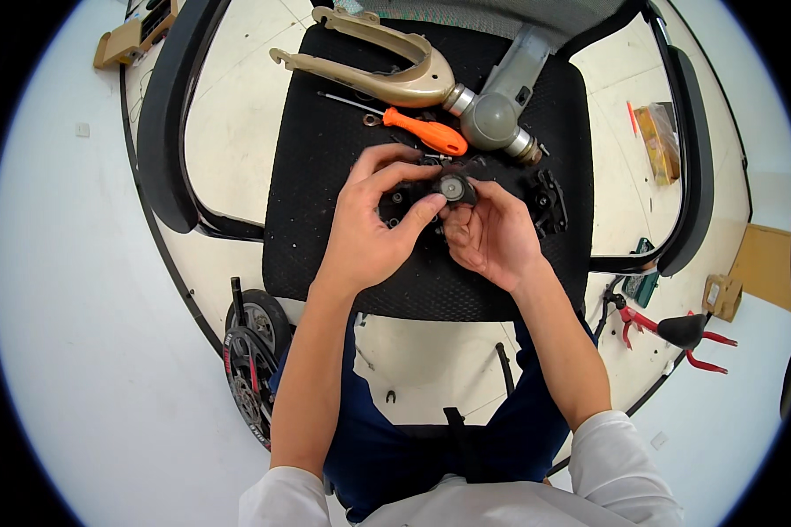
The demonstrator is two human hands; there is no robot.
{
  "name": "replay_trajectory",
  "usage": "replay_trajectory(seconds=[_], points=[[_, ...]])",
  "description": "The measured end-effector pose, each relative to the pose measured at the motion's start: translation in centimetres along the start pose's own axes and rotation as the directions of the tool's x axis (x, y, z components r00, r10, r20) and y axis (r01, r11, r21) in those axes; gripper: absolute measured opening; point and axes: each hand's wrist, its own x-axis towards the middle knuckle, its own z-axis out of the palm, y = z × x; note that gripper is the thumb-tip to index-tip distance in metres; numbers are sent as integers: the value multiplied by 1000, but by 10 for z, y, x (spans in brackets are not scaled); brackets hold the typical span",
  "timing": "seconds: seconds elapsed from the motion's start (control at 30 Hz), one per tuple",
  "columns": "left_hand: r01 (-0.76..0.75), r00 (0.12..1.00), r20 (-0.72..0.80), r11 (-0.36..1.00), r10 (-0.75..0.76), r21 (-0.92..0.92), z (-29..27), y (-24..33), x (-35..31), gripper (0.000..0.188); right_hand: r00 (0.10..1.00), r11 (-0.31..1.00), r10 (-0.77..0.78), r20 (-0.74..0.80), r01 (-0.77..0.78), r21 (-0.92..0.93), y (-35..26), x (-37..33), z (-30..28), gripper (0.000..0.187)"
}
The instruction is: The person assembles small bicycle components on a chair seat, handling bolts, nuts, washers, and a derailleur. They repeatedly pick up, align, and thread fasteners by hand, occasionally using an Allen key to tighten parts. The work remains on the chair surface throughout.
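Note:
Between my two hands, over the black chair seat [325,220], is a small black part with a round silver disc [453,188], perhaps a bicycle brake caliper. My right hand [494,230] pinches it from the right with thumb and fingers. My left hand [373,206] curls round it from the left, thumb tip against its edge and fingers over the far side. Under and behind my fingers lie small dark parts and bolts, partly hidden. Just beyond are an orange-handled screwdriver [426,132] and a beige bicycle fork [404,83] joined to a grey frame tube [492,119].
Right of my hands lies another black mechanical part [547,202]. Armrests [169,140] flank the seat. On the floor are a wheel [259,325] at left, a red forked part [650,325] at right, a small cardboard box [722,297] and a plastic-wrapped yellow box [657,145].

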Motion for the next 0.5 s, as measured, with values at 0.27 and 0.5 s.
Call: replay_trajectory(seconds=[0.27, 0.5], points=[[347, 937, 190, 817, -291, -460, 2, 8, -3, 28, 999, 1000, 31, 11, -31, -4, 0, 0, 4, 48], [423, 892, 160, 660, -422, -621, 1, 5, 0, 33, 1000, 957, 28, -8, -29, -289, -9, -7, 5, 58]])
